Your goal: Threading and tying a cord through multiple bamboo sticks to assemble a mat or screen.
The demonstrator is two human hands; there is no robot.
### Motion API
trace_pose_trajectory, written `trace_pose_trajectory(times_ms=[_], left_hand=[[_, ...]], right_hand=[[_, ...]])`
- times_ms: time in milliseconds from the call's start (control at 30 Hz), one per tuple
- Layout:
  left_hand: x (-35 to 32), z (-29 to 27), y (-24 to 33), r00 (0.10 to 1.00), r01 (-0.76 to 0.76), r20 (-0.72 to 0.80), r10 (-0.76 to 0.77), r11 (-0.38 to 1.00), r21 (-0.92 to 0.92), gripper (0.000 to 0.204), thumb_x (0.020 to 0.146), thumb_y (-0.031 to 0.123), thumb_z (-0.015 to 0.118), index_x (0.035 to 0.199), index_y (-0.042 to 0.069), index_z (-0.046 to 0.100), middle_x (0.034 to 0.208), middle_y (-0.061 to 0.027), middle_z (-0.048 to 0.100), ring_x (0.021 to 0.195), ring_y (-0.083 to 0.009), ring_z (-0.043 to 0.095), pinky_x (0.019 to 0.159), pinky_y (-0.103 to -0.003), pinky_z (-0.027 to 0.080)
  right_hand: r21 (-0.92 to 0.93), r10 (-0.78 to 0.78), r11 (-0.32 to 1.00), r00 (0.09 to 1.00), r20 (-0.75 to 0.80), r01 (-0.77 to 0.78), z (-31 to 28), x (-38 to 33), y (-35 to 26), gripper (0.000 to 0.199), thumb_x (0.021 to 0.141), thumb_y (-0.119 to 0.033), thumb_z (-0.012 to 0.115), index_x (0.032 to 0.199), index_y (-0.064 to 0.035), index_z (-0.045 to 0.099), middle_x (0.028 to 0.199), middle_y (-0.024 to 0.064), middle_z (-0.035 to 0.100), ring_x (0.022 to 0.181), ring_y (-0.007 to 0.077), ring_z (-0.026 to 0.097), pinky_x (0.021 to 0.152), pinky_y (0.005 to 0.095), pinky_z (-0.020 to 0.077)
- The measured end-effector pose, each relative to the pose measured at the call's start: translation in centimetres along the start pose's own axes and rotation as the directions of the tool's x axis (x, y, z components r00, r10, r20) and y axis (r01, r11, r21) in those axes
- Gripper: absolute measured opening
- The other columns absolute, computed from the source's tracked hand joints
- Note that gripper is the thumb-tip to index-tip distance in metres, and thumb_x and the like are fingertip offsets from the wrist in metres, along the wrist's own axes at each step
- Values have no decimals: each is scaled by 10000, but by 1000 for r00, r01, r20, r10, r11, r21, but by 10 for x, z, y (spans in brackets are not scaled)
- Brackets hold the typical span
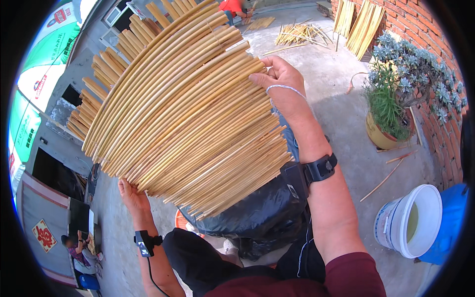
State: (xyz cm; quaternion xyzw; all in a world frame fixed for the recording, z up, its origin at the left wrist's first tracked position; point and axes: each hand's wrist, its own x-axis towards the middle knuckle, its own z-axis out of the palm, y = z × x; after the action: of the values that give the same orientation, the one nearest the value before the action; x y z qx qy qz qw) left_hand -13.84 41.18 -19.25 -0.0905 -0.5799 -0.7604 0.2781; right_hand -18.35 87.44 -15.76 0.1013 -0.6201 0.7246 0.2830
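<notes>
A wide mat of straw-coloured reed stalks (183, 114), laid side by side, is held up in front of me over my lap. My right hand (284, 84) pinches its right edge near the top, thumb on the near face; a thin white cord (284, 86) loops across that hand. Lower down, my left hand (132, 198) grips the lower left edge with its fingers closed, partly hidden by the stalks. Beyond the top left edge more stalk ends (114, 64) stick out. Black plastic sheeting (247, 218) lies beneath the mat.
Loose stalks (302, 34) lie on the concrete, and bundled ones (365, 27) lean against the brick wall (415, 24). At right stand a potted plant (388, 128) and a white bucket (408, 220). A person in red (231, 7) is far ahead; another (81, 252) sits far left.
</notes>
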Motion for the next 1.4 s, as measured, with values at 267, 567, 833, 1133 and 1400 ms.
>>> trace_pose_trajectory(times_ms=[267, 567, 833, 1133, 1400], left_hand=[[-19, 6, 18, 997, -39, -62, 36, 998, -54, 262, 936, 269, 516, 1104, 72, 474, 1114, -91, 599, 1005, -221, 598, 827, -376, 502], [-13, 40, 12, 959, -142, -217, 182, 972, 188, 309, 829, 84, 663, 1055, 31, 459, 1008, -84, 615, 915, -145, 583, 834, -298, 459], [-6, 31, 9, 957, -143, -212, 200, 955, 258, 320, 827, 91, 672, 1049, 21, 452, 988, -80, 596, 906, -128, 561, 829, -271, 440], [-11, -2, 49, 992, 90, 87, -88, 996, -12, 567, 805, 231, 698, 1275, 67, 427, 1182, -39, 569, 1092, -187, 539, 876, -345, 461], [-30, -32, 61, 978, 104, 184, -96, 994, -31, 577, 712, 196, 774, 1208, 55, 515, 1190, -69, 580, 1126, -242, 535, 949, -388, 440]], right_hand=[[-5, 34, 999, 975, -219, -36, 27, -7, 2, 220, 768, -89, 701, 964, -10, 643, 657, -5, 585, 580, 32, 481, 542, 207, 402], [-257, 19, 965, 994, -104, -45, 0, 11, 10, 253, 856, -118, 627, 1082, -12, 587, 823, 51, 675, 745, 60, 586, 696, 187, 423], [-16, -4, 1000, 997, -82, 3, 11, -2, 5, 235, 867, -57, 603, 1077, 10, 524, 907, 117, 670, 816, 121, 624, 744, 229, 476], [229, 64, 972, 997, -44, -53, 19, -7, -20, 219, 845, -6, 588, 1058, 23, 546, 890, 100, 664, 764, 103, 614, 678, 212, 473], [289, 81, 953, 996, 40, -89, 21, -15, -24, 255, 829, 4, 592, 1083, 10, 607, 701, -38, 557, 575, 12, 432, 508, 165, 327]])
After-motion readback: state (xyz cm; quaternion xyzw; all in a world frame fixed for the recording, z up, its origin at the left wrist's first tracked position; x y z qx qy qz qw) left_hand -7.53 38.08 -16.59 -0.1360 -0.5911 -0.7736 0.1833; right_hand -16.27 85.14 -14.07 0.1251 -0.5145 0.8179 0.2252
